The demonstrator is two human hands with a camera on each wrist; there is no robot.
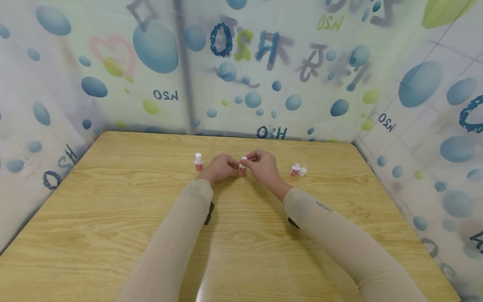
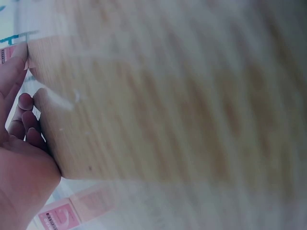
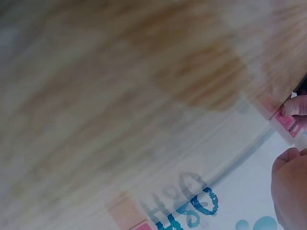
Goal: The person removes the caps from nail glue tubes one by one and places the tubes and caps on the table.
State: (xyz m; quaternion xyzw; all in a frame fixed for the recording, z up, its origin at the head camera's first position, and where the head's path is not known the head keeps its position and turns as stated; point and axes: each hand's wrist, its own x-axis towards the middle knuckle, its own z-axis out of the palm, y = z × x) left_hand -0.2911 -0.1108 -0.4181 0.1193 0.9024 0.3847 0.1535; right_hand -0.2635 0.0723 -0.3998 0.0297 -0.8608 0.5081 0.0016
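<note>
A small white bottle with a red label [image 1: 242, 168] stands upright near the far middle of the table. My left hand [image 1: 220, 167] grips its lower part from the left. With thumb and fingers, my right hand [image 1: 263, 165] pinches the white cap [image 1: 244, 158] at its top. In the right wrist view, a left fingertip presses on the label of the bottle [image 3: 288, 125], and part of my right hand [image 3: 290, 187] shows beside it. The left wrist view has my left hand [image 2: 24, 177] at its edge, with the held bottle [image 2: 6, 54] partly hidden.
Left of my hands stands a capped bottle [image 1: 198, 162] of the same kind. To the right, a similar bottle [image 1: 295, 170] has its nozzle exposed, with a loose white cap [image 1: 302, 171] beside it. A printed curtain [image 1: 241, 100] borders the back of the wooden table [image 1: 241, 251].
</note>
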